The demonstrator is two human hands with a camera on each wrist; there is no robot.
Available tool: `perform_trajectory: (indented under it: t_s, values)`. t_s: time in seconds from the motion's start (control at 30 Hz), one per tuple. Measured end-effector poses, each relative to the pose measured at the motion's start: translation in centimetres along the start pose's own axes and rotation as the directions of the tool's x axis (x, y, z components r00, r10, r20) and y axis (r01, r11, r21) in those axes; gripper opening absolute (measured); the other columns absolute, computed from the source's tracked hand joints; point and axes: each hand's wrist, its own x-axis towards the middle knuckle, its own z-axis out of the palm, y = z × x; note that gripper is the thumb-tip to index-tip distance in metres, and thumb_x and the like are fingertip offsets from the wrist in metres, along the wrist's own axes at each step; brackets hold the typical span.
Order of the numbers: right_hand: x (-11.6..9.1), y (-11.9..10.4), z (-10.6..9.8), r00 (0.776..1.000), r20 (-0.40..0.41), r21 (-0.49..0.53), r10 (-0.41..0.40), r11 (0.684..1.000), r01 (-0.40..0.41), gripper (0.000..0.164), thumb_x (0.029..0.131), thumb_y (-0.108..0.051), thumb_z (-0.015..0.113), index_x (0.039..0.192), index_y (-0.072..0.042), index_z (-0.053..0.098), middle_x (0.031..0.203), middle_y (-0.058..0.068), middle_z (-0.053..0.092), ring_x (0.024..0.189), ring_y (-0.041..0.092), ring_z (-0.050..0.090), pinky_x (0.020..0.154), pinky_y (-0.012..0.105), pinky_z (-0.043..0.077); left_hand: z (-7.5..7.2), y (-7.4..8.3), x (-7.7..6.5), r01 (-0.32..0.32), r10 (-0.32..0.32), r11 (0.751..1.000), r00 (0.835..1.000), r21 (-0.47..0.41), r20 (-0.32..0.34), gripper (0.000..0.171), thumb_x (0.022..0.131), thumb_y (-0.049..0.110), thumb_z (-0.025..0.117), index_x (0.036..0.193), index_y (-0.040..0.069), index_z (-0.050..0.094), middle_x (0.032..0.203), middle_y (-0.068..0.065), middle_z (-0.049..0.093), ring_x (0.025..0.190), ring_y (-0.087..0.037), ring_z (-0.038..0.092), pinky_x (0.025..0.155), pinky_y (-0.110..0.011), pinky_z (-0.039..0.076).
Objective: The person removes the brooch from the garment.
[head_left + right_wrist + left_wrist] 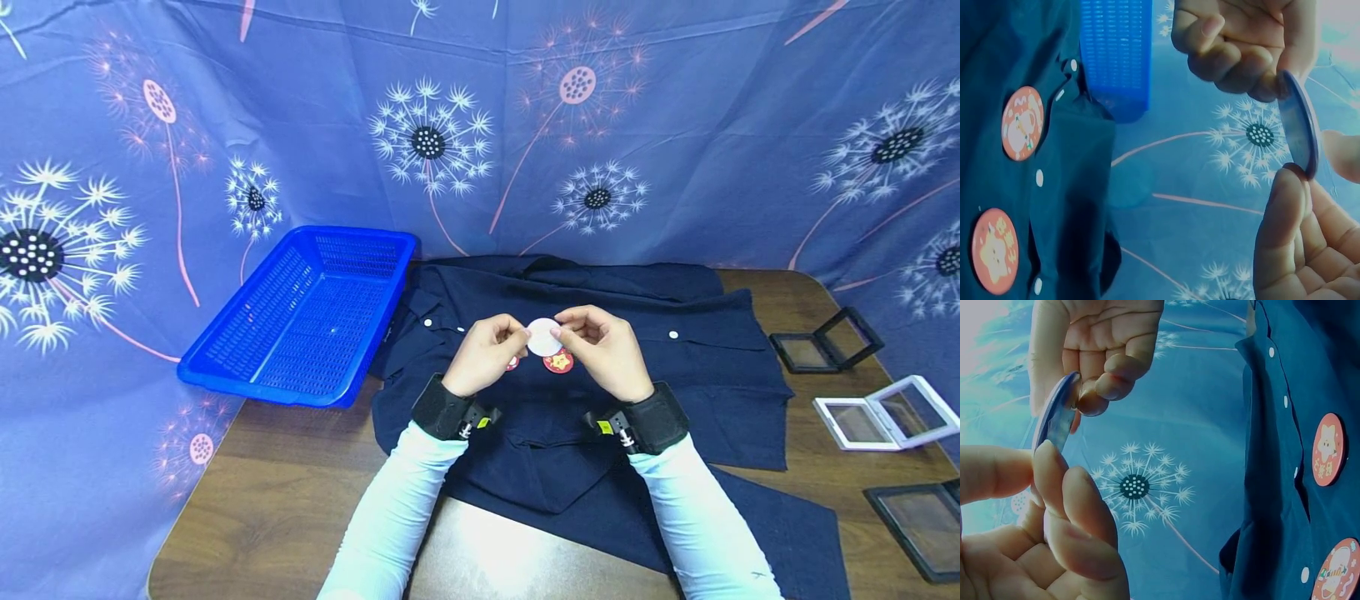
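Both hands hold a thin round badge between them, above a dark navy shirt. In the head view its face looks plain white. The left hand pinches its left edge between thumb and fingers. At the opposite edge, the right hand pinches it the same way. Seen edge-on in the right wrist view, the disc looks bluish. Two red badges lie on the shirt front: one with a yellow star, and another badge, largely hidden behind the left hand in the head view.
A blue plastic basket stands at the left on the wooden table. Along the right side are an open black frame, a white frame and another black frame. A dandelion-print cloth hangs behind.
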Motion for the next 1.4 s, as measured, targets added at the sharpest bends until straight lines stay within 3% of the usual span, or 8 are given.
perform_trajectory:
  t_s: [0.17, 0.33, 0.53, 0.7, 0.93, 1.2, 1.4]
  values:
    - [-0.2, -0.1, -0.5, 0.999, -0.029, -0.043, -0.03, 0.999, 0.029, 0.021, 0.088, -0.008, 0.072, 0.107, -0.001, 0.07, 0.09, 0.016, 0.072, 0.07, -0.002, 0.059, 0.061, 0.011, 0.048, 0.0, 0.0, 0.0, 0.003, -0.003, 1.0, 1.0, 0.001, -0.005, 0.015, 0.095, 0.012, 0.057, 0.089, 0.001, 0.066, 0.078, -0.012, 0.065, 0.066, -0.01, 0.056, 0.056, -0.022, 0.041]
    - [-0.4, 0.1, -0.8, 0.992, -0.054, -0.074, -0.114, 0.991, 0.11, 0.022, 0.085, -0.003, 0.074, 0.106, -0.003, 0.071, 0.095, 0.015, 0.073, 0.077, -0.007, 0.06, 0.069, 0.008, 0.049, 0.0, 0.1, 0.0, 0.008, -0.008, 1.0, 1.0, -0.002, -0.014, 0.015, 0.094, 0.011, 0.057, 0.089, 0.0, 0.066, 0.078, -0.012, 0.066, 0.068, -0.012, 0.058, 0.056, -0.022, 0.042]
    - [-0.8, 0.5, -1.1, 0.964, -0.027, -0.126, -0.263, 0.958, 0.258, 0.029, 0.077, 0.002, 0.079, 0.105, -0.004, 0.072, 0.097, 0.009, 0.071, 0.084, 0.003, 0.064, 0.077, 0.014, 0.053, -0.1, 0.0, 0.0, 0.018, -0.018, 1.0, 1.0, 0.009, -0.023, 0.017, 0.096, 0.012, 0.056, 0.089, 0.001, 0.066, 0.079, -0.012, 0.066, 0.072, -0.02, 0.061, 0.056, -0.022, 0.041]
    - [-1.1, 1.0, -1.1, 0.926, 0.027, -0.212, -0.376, 0.903, 0.373, 0.037, 0.071, 0.002, 0.083, 0.106, -0.004, 0.071, 0.105, 0.009, 0.071, 0.09, 0.016, 0.065, 0.084, 0.009, 0.048, -0.1, -0.1, 0.0, 0.025, -0.025, 1.0, 0.999, -0.009, -0.028, 0.017, 0.096, 0.011, 0.055, 0.09, -0.001, 0.066, 0.079, -0.014, 0.065, 0.071, -0.014, 0.059, 0.057, -0.022, 0.042]
    - [-1.2, 1.2, -0.5, 0.874, 0.048, -0.318, -0.483, 0.822, 0.472, 0.036, 0.071, 0.002, 0.083, 0.104, -0.005, 0.072, 0.11, 0.01, 0.07, 0.102, 0.023, 0.066, 0.099, 0.008, 0.04, 0.0, -0.1, 0.2, 0.04, -0.041, 0.998, 0.999, -0.047, -0.025, 0.018, 0.097, 0.011, 0.054, 0.09, -0.002, 0.065, 0.077, -0.012, 0.063, 0.069, -0.011, 0.057, 0.058, -0.022, 0.043]
    - [-1.2, 1.3, -0.1, 0.799, 0.071, -0.416, -0.597, 0.711, 0.567, 0.035, 0.068, 0.009, 0.082, 0.099, -0.004, 0.073, 0.106, 0.012, 0.071, 0.095, 0.026, 0.068, 0.083, 0.041, 0.055, 0.2, -0.2, 0.3, 0.054, -0.055, 0.997, 0.998, -0.058, -0.025, 0.019, 0.096, 0.01, 0.053, 0.088, -0.003, 0.064, 0.074, -0.011, 0.062, 0.066, -0.009, 0.056, 0.058, -0.021, 0.042]
    - [-1.3, 1.4, -0.1, 0.775, 0.102, -0.44, -0.623, 0.671, 0.597, 0.033, 0.07, 0.008, 0.081, 0.099, -0.004, 0.073, 0.104, 0.011, 0.071, 0.091, 0.026, 0.068, 0.075, 0.042, 0.055, 0.2, -0.1, 0.2, 0.057, -0.059, 0.996, 0.998, -0.065, -0.025, 0.019, 0.096, 0.01, 0.053, 0.086, -0.003, 0.063, 0.073, -0.01, 0.061, 0.067, -0.016, 0.057, 0.057, -0.021, 0.041]
